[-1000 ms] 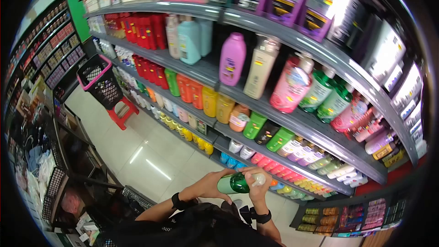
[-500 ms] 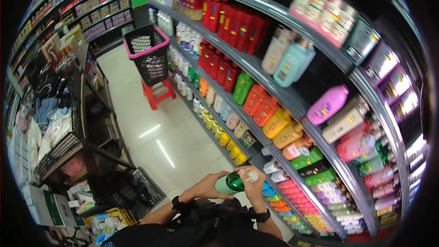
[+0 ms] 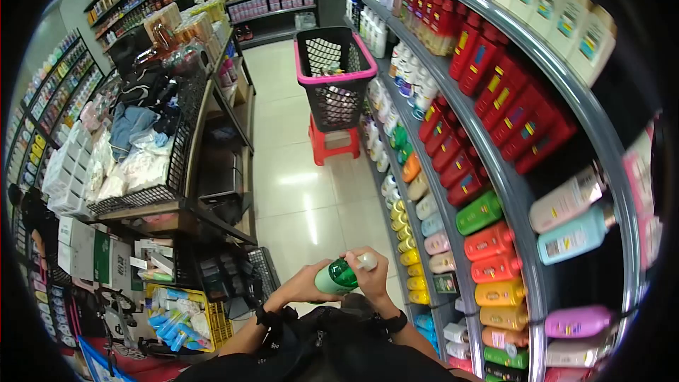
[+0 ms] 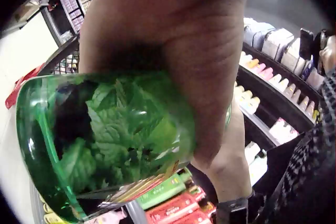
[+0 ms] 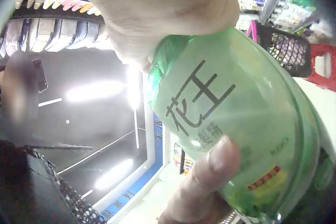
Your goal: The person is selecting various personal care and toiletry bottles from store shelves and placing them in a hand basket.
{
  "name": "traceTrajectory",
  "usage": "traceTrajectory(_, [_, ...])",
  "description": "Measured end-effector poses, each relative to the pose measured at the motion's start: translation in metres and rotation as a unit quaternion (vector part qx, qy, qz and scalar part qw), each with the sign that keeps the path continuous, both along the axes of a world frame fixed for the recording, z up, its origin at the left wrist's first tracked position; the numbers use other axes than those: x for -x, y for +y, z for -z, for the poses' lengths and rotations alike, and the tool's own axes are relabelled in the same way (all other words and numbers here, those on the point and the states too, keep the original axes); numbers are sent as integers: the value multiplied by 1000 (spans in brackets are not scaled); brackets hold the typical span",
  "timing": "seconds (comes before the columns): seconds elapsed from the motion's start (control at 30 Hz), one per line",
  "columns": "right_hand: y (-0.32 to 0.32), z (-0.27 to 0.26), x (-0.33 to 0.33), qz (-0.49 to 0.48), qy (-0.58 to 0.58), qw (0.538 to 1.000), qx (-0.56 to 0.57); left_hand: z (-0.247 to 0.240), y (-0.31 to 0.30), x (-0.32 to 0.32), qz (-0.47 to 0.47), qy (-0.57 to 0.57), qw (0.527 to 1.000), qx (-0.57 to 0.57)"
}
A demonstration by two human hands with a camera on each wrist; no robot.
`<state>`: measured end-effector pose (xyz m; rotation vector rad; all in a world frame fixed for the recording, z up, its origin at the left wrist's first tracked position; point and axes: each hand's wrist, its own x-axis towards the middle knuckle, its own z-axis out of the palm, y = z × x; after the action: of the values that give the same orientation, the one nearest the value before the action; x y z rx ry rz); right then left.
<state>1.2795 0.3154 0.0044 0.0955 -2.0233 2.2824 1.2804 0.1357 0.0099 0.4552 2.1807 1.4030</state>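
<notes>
Both hands hold a green shampoo bottle (image 3: 334,276) with a clear pump top (image 3: 367,262), tilted in front of the torso. My left hand (image 3: 304,287) grips the body near its base. At the neck, just below the pump, my right hand (image 3: 375,281) is wrapped round it. Printed mint leaves show through the translucent bottle (image 4: 121,129) in the left wrist view, with the left palm over it. Dark characters mark the pale green label (image 5: 210,103) in the right wrist view, where the left thumb (image 5: 210,169) presses on the label.
Shelves of bottles (image 3: 488,134) line the right side. Ahead, a black basket with a pink rim (image 3: 332,85) stands on a red stool (image 3: 332,141). At left, a table holds a crate of clothes (image 3: 134,155), with a yellow crate (image 3: 219,318) low down. Between runs a tiled floor (image 3: 290,219).
The head view has turned left, so the shelves slide rightward and the basket comes to the middle. Both hands keep holding the shampoo bottle.
</notes>
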Motion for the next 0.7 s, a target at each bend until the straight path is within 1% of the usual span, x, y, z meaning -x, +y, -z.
traceTrajectory(0.03, [-3,1,12,-6,0,1000,3,-2,-3,9,-6,0,1000,3])
traceTrajectory(0.1, [-8,-2,68,-22,-1,1000,13,-12,-8,59,-20,1,999,50])
traceTrajectory(0.13, [-8,-12,95,-42,-4,999,-8,-23,-8,84,-27,-44,997,59])
traceTrajectory(0.23, [-19,-8,134,-71,-2,997,-15,-16,-19,114,-49,-28,998,24])
traceTrajectory(0.27, [-21,-7,150,-82,-5,997,-7,-6,-21,125,-59,-32,998,16])
traceTrajectory(0.37, [-42,6,228,-92,-31,995,-30,3,-41,198,-71,-54,996,11])
traceTrajectory(0.43, [-44,11,237,-84,-30,995,-34,6,-45,210,-60,-60,996,19])
traceTrajectory(0.5, [-60,20,289,-72,-30,996,-42,18,-63,267,-45,-66,996,25])
traceTrajectory(0.57, [-74,29,333,-46,-17,995,-86,33,-80,318,-33,-31,999,-7])
traceTrajectory(0.6, [-85,28,349,-34,-6,995,-89,35,-89,335,-31,-13,999,-37])
traceTrajectory(0.63, [-94,23,369,-28,-8,995,-93,33,-98,357,-25,-15,999,-41])
traceTrajectory(0.7, [-113,3,412,-11,-7,997,-73,19,-116,409,2,-11,1000,-12])
